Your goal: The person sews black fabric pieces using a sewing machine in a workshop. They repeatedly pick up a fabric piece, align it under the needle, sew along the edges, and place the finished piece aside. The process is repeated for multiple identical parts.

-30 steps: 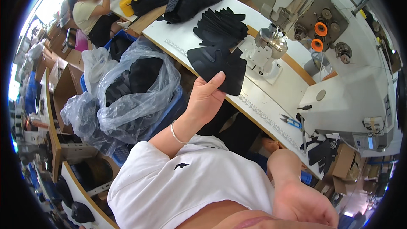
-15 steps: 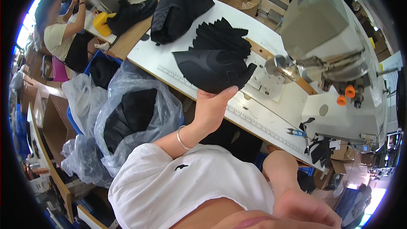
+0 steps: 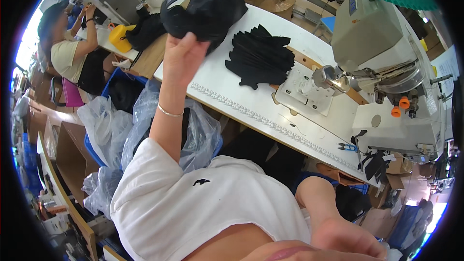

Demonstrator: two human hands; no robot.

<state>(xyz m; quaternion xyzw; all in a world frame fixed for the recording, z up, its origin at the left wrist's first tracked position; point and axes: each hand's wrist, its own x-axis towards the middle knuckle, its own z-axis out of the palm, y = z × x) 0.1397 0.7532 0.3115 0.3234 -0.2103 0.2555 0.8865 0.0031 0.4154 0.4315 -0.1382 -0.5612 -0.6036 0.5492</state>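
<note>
My left hand [image 3: 186,58] reaches to the far left of the white sewing table [image 3: 232,104], its thumb and fingers pinching the edge of a black shoe upper [image 3: 195,17]. The upper is over a bundle of similar black uppers [image 3: 236,5] and hides part of it. To the right lies a fanned stack of black fabric pieces [image 3: 261,58], apart from the hand. Low at the right, my right hand [image 3: 345,237] is bent back toward me, away from the table; its fingers are mostly hidden.
A sewing machine [image 3: 367,34] with a metal plate [image 3: 307,92] occupies the table's right side. Blue thread snips [image 3: 347,147] lie near its front edge. Plastic bags [image 3: 193,135] fill a blue crate at left. Another person [image 3: 72,53] works beyond, beside a yellow container [image 3: 120,37].
My left hand has carried the black upper from above the table's middle to the bundle at the far left, uncovering the fanned stack. My right hand stays low at the right.
</note>
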